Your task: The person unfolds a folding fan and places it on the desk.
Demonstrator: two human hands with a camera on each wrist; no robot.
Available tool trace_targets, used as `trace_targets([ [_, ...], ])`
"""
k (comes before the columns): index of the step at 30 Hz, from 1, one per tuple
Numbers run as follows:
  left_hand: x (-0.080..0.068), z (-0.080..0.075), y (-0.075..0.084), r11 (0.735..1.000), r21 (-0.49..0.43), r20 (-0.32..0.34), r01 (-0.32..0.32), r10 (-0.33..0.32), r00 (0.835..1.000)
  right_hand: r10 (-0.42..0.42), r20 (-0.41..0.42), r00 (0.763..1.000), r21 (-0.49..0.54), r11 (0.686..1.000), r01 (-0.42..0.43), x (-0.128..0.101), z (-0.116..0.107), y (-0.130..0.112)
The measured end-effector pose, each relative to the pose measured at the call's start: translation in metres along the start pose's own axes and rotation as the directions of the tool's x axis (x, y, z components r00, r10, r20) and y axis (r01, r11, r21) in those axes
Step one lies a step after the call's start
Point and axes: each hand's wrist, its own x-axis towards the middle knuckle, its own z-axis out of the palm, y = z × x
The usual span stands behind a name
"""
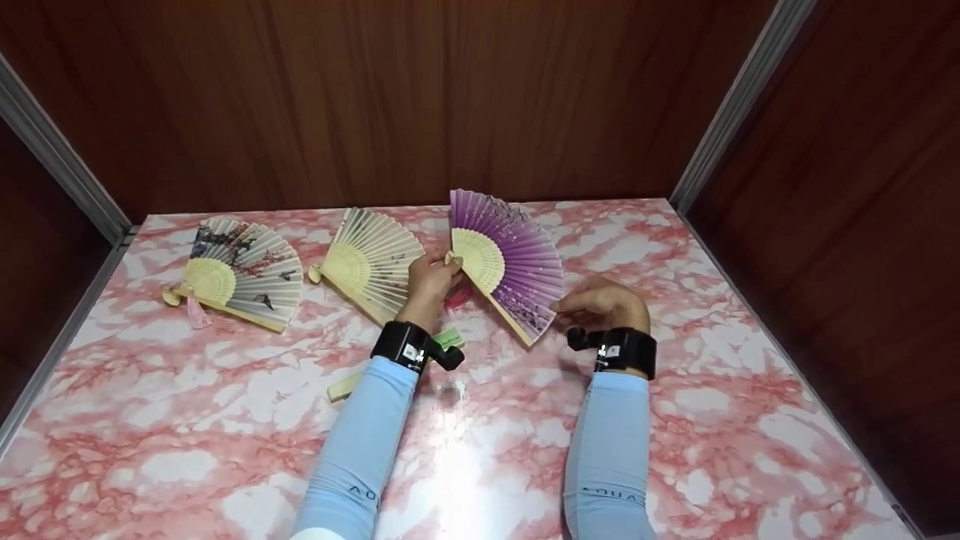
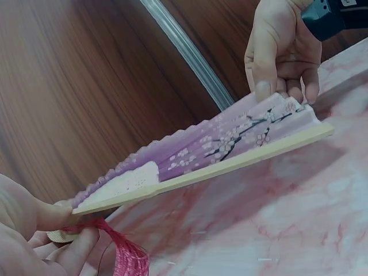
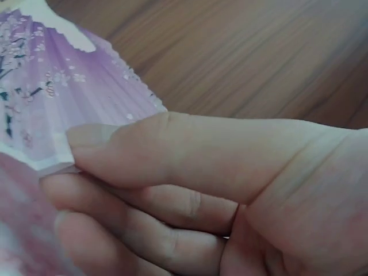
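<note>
A purple folding fan (image 1: 510,259) with white blossoms is spread open, lifted slightly above the pink marbled table (image 1: 720,420). My left hand (image 1: 429,279) pinches its pivot end, where a red tassel (image 2: 123,253) hangs. My right hand (image 1: 600,300) pinches the outer edge of the fan (image 2: 241,135) between thumb (image 3: 144,144) and fingers near the bamboo guard stick (image 2: 230,164). The purple fabric (image 3: 63,98) fills the upper left of the right wrist view.
Two other open fans lie flat on the table: a grey one with a pink tassel (image 1: 240,270) at far left and a cream one (image 1: 371,259) beside my left hand. A folded green fan (image 1: 442,341) lies under my left wrist. Wooden walls surround the table.
</note>
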Motion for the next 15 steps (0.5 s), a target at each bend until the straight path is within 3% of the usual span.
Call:
trace_targets([
  [2, 0.001, -0.001, -0.002, 1.000, 0.008, -0.005, 0.006, -0.006, 1.000, 0.051, -0.011, 0.999, 0.061, 0.997, -0.051, 0.003, 0.004, 0.001],
  [8, 0.007, 0.000, -0.007, 1.000, 0.013, 0.024, 0.017, -0.017, 1.000, 0.031, -0.052, 0.998, 0.092, 0.995, -0.026, 0.009, 0.008, 0.001],
  [12, 0.007, 0.001, -0.005, 0.991, 0.127, 0.085, -0.039, 0.028, 0.996, 0.005, -0.066, 0.998, 0.076, 0.997, 0.000, 0.011, 0.007, -0.001],
  [15, 0.004, 0.002, -0.001, 0.964, 0.246, 0.133, -0.097, 0.065, 0.989, -0.024, -0.072, 0.997, 0.045, 0.999, 0.027, 0.013, 0.007, -0.002],
])
